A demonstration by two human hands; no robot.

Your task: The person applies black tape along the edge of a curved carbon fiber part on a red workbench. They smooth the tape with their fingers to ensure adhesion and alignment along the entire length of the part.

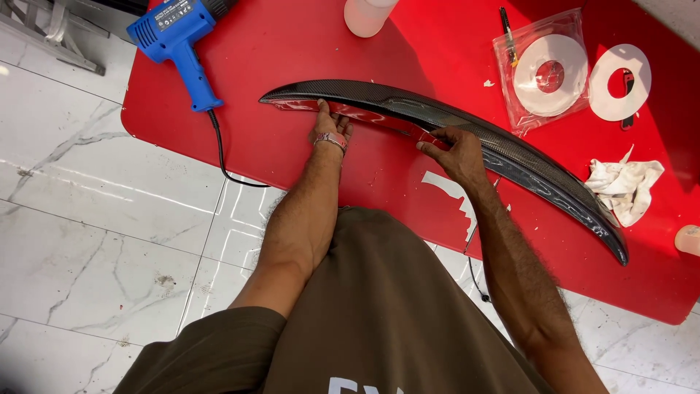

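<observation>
You stand over a red table point(306, 51) set on a white marbled floor point(87, 219), looking down past your brown shirt at both bare forearms.

A long, curved, dark carbon-weave car spoiler point(452, 124) lies across the table, running from the upper middle down to the right edge. Its near edge shows a glossy red strip point(364, 114).

Your left hand point(329, 124), with a band at the wrist, lies flat against the spoiler's near edge, fingers stretched forward and pressing on the red strip rather than wrapped around anything.

Your right hand point(456, 153) sits just beside it, further along the same edge. Its fingers curl in and pinch at the red strip where it meets the spoiler; exactly what is caught between the fingertips is too small to tell.

A blue heat gun point(179, 40) rests at the table's upper left corner, its black cord trailing off the edge. A white bottle point(367, 14) stands at the top. To the right lie a clear bag holding a tape roll point(548, 73), a second white roll point(620, 82), and a crumpled white cloth point(627, 186).
</observation>
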